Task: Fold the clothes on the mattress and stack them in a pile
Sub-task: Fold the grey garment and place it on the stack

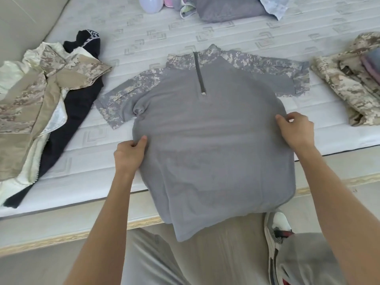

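Both hands pinch the side seams of a grey shirt (207, 145) spread face-up on a bare mattress (144, 33). The left hand (129, 155) has its fingers (141, 140) curled in, thumb over the fabric, gathering a small fold at the shirt's left edge just below the sleeve. The right hand (298, 130) does the same on the opposite edge, its fingertips nipping the cloth while the remaining fingers bend loosely behind.

The shirt lies flat between the two hands, zip collar pointing away from the person, its camouflage short sleeves stretched out to either side. Its lower half runs past the near edge of the mattress and hangs over the bed frame (61, 237) toward the person's legs.

Bare quilted mattress shows beyond the collar and in narrow strips beside each sleeve. To the left, just off the sleeve, lies a loose heap of a tan camouflage jacket (41, 83) over a dark navy garment (72, 112). To the right, near the other sleeve but not touching it, sits a folded camouflage pile (345, 83). At the far edge are crumpled grey clothes (222, 7) and a pale rounded object (151, 4). A sneaker (276, 233) shows on the floor by the person's right knee.
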